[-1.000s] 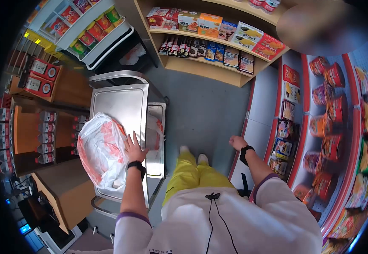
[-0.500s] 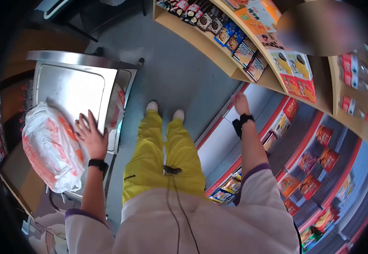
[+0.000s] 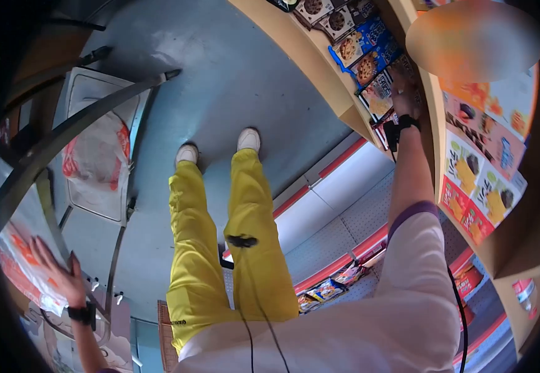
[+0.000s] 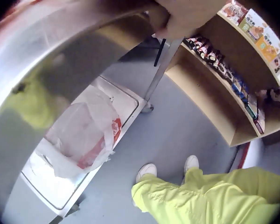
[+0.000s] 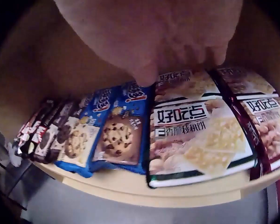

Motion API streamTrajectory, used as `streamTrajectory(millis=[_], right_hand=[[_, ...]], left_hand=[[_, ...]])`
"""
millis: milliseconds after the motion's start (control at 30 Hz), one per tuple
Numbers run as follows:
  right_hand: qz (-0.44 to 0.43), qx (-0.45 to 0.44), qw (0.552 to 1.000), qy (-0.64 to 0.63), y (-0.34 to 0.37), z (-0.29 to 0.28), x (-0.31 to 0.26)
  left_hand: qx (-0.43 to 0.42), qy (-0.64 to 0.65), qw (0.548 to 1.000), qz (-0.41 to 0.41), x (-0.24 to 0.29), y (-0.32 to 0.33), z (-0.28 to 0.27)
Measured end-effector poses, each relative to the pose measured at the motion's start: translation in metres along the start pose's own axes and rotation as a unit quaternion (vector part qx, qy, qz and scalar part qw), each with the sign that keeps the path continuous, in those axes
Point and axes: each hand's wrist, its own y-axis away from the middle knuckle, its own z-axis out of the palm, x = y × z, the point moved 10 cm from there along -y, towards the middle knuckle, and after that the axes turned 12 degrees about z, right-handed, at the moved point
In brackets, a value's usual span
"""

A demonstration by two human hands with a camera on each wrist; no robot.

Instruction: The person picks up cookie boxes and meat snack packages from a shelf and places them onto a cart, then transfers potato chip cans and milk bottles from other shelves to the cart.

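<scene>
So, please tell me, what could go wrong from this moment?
The right hand is over closely packed biscuit packets; pulling one might drag its neighbours over the front edge of the shelf. The cart has at least one wheel, so a push from the left hand, which lies at the plastic bag, could perhaps roll it or shift the bag.

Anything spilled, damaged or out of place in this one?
Nothing looks spilled or damaged: the snack packs by the right hand sit in an orderly row, and the bag on the cart's lower tray is merely crumpled. Only the blurred oval in the head view is odd, hiding part of the picture.
</scene>
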Motion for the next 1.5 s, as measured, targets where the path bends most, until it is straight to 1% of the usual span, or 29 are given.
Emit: streamTrajectory(millis=[67,100,133,167,233,300,333,367,400,433,500,600,633,667,700,733,800,867,900,933,1000,1033,1100,1133,1200,1233,1300,1433,1500], right_hand=[[0.004,-0.091,0.995,0.049,-0.037,0.055,0.067],[-0.101,-0.044,0.979,0.174,-0.046,0.056,0.058],[-0.15,-0.088,0.971,0.167,-0.044,0.057,0.042],[-0.132,-0.099,0.968,0.189,-0.049,0.064,0.046],[-0.115,-0.111,0.965,0.209,-0.052,0.081,0.064],[-0.093,-0.018,0.993,0.071,-0.042,0.066,0.071],[-0.093,-0.021,0.993,0.071,-0.038,0.066,0.072],[-0.069,-0.027,0.996,0.047,-0.034,0.065,0.076],[-0.046,-0.034,0.998,0.023,-0.033,0.066,0.081],[-0.046,-0.036,0.998,0.021,-0.031,0.067,0.08],[-0.005,-0.04,0.999,0.001,-0.032,0.067,0.086],[0.024,-0.048,0.999,-0.005,-0.03,0.068,0.089],[0.024,-0.048,0.999,-0.006,-0.033,0.074,0.099],[-0.002,-0.031,0.999,-0.014,-0.035,0.078,0.104],[-0.028,-0.016,0.999,-0.022,-0.033,0.074,0.094],[-0.028,-0.017,0.999,-0.02,-0.031,0.072,0.091],[-0.03,-0.054,0.994,-0.092,-0.025,0.069,0.078],[-0.028,-0.046,0.996,-0.072,-0.038,0.091,0.117],[-0.025,-0.036,0.998,-0.051,-0.04,0.093,0.118],[-0.027,-0.035,0.998,-0.051,-0.037,0.095,0.119],[0.063,-0.031,0.997,-0.027,-0.03,0.097,0.139],[0.062,-0.03,0.997,-0.026,-0.03,0.094,0.139],[0.079,-0.071,0.994,0.02,-0.029,0.101,0.145],[0.077,-0.071,0.994,0.02,-0.026,0.094,0.125],[0.049,-0.045,0.982,-0.176,-0.022,0.07,0.067],[0.048,-0.045,0.982,-0.176,-0.019,0.063,0.032],[-0.037,0.031,0.998,-0.039,-0.007,0.049,-0.05],[-0.044,0.01,0.999,0.007,-0.003,0.084,-0.085],[0.008,0.028,0.998,0.047,0.005,0.092,-0.082]], left_hand=[[-0.01,-0.017,1.0,-0.002,-0.002,0.001,0.004],[-0.009,-0.017,1.0,0.0,-0.002,0.001,0.005],[-0.007,-0.019,1.0,0.003,-0.003,0.003,0.005],[-0.019,-0.037,0.999,-0.021,-0.01,0.009,0.007],[-0.02,-0.048,0.999,-0.014,-0.006,0.006,0.007],[-0.021,-0.058,0.998,-0.008,-0.004,0.005,0.006],[-0.028,-0.074,0.997,-0.006,-0.006,0.007,0.006],[-0.034,-0.091,0.995,-0.005,-0.008,0.007,0.006],[-0.036,-0.092,0.995,-0.005,-0.011,0.009,0.006],[-0.041,-0.088,0.995,-0.014,-0.014,0.012,0.008],[-0.045,-0.082,0.995,-0.026,-0.016,0.013,0.009],[-0.037,-0.071,0.996,-0.043,-0.019,0.016,0.009],[-0.036,-0.072,0.996,-0.043,-0.019,0.016,0.009],[-0.034,-0.068,0.996,-0.043,-0.019,0.016,0.009],[-0.032,-0.063,0.997,-0.043,-0.018,0.015,0.009],[-0.033,-0.061,0.997,-0.043,-0.017,0.015,0.01],[-0.024,-0.064,0.997,-0.026,-0.013,0.012,0.009],[-0.026,-0.079,0.997,-0.008,-0.017,0.015,0.01],[-0.025,-0.094,0.995,0.01,-0.014,0.014,0.009],[-0.024,-0.093,0.995,0.009,-0.014,0.013,0.008],[-0.027,-0.119,0.992,0.024,-0.009,0.008,0.006],[-0.025,-0.118,0.992,0.023,-0.008,0.006,0.005],[-0.025,-0.108,0.994,0.024,-0.006,0.004,0.004],[-0.024,-0.108,0.994,0.022,-0.008,0.004,0.004],[-0.014,-0.092,0.995,0.029,-0.006,0.004,0.004],[-0.014,-0.092,0.995,0.029,-0.005,0.003,0.006],[-0.004,-0.077,0.997,0.006,-0.005,0.003,0.004],[-0.004,-0.086,0.996,0.0,-0.008,0.006,0.005],[-0.006,-0.055,0.998,-0.035,-0.01,0.007,0.005]])
